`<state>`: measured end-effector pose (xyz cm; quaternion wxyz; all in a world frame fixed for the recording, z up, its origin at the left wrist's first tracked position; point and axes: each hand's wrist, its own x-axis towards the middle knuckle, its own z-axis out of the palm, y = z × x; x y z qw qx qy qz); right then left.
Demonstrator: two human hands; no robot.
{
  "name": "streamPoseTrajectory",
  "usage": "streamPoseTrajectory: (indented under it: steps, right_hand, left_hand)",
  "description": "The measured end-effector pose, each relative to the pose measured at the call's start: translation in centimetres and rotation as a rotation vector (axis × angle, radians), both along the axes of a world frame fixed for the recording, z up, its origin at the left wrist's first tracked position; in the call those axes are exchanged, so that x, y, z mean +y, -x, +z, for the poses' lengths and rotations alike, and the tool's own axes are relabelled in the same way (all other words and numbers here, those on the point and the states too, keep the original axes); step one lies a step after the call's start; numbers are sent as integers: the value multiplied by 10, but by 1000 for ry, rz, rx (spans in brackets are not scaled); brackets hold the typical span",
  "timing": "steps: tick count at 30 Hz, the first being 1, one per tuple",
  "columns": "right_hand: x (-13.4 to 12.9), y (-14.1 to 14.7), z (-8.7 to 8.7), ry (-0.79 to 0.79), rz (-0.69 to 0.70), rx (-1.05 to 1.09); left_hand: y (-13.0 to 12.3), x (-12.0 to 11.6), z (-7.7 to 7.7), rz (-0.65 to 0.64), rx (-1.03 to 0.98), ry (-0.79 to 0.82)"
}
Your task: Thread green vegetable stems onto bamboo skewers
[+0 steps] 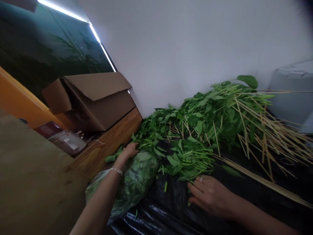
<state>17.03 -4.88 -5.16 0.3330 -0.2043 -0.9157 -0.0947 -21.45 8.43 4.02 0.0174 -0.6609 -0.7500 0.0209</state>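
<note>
With grips unclear, half-curls left hand past and right hand near a leaf-filled clear plastic bag, heaped leafy green stems remaining beyond.

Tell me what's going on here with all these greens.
Someone is handling leafy greens with bare hands. The left hand reaches over a filled clear bag to leaves just beyond it. The right hand is curled beside a small bunch on black plastic. A bigger heap lies along the wall, with thin sticks at its right end. Whether either hand grips anything is unclear.
</note>
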Motion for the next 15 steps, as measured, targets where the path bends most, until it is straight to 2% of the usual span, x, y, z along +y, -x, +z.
streamPoseTrajectory:
  steps: [4,6,10,12,15]
  right_hand:
    - [0,0,0,5,-6,4]
    - [1,0,1,7,-12,-1]
    - [0,0,1,13,-28,-16]
    - [0,0,1,6,-27,-9]
    - [1,0,0,-1,-26,3]
  left_hand:
    - [4,2,1,48,38,-102]
    - [7,2,11,104,53,-197]
    - [6,0,41,233,69,-394]
    - [-5,-5,55,252,65,-523]
    - [-39,-17,66,159,88,-714]
